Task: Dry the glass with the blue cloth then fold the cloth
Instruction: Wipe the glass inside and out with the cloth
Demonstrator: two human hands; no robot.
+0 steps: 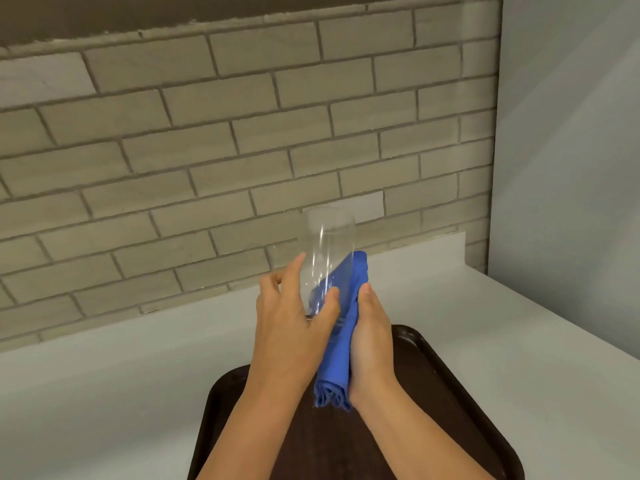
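A clear tall glass (328, 244) is held upright in the air above the tray, tilted slightly. My left hand (292, 327) wraps around its lower part, thumb on the near side. The blue cloth (341, 358) is bunched into a long roll, pressed against the right side of the glass and partly seen through it. My right hand (372, 337) grips the cloth from the right, thumb pointing up along it. The bottom end of the cloth hangs loose below both hands.
A dark brown tray (450, 393) lies on the white counter (104, 393) directly under my hands. A beige brick wall (207, 150) runs along the back, and a plain grey wall (571, 168) closes the right side.
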